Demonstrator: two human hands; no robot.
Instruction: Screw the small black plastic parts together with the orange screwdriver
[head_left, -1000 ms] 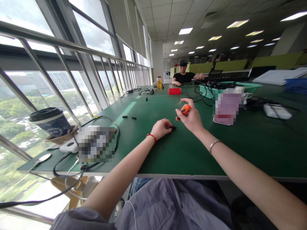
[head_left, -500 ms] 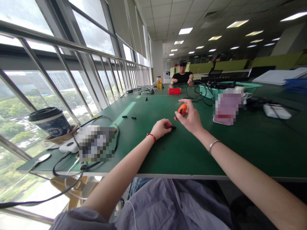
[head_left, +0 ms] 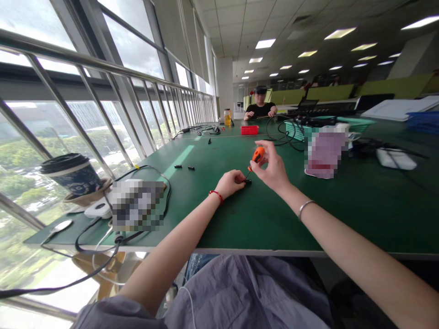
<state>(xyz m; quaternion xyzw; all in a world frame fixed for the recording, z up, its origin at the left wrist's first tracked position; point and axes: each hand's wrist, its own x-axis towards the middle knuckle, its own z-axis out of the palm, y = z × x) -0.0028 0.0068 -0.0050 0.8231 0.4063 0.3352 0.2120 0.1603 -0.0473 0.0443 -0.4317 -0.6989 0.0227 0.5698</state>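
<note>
My right hand [head_left: 273, 167] grips the orange and black handle of a screwdriver [head_left: 258, 155] between thumb and fingers. Its shaft slants down and left to a small black part [head_left: 247, 182] lying on the green table [head_left: 274, 224]. Closed fingers of my left hand [head_left: 232, 183] hold that black part from the left; most of it is hidden behind them. Two similar black pieces, one black piece [head_left: 178, 166] and another black piece [head_left: 191, 168], lie farther left on the table.
A red tray [head_left: 249, 130] sits toward the far end, where a co-worker [head_left: 260, 107] is seated. To the right are a green basket [head_left: 294, 130] with cables and a blurred pink item [head_left: 324, 153]. On the left stand a lidded cup [head_left: 73, 176] and looping cables.
The screwdriver handle has shifted slightly left and stands a little more upright, with my right hand's fingers moved around it. My left hand stays in place on the black part.
</note>
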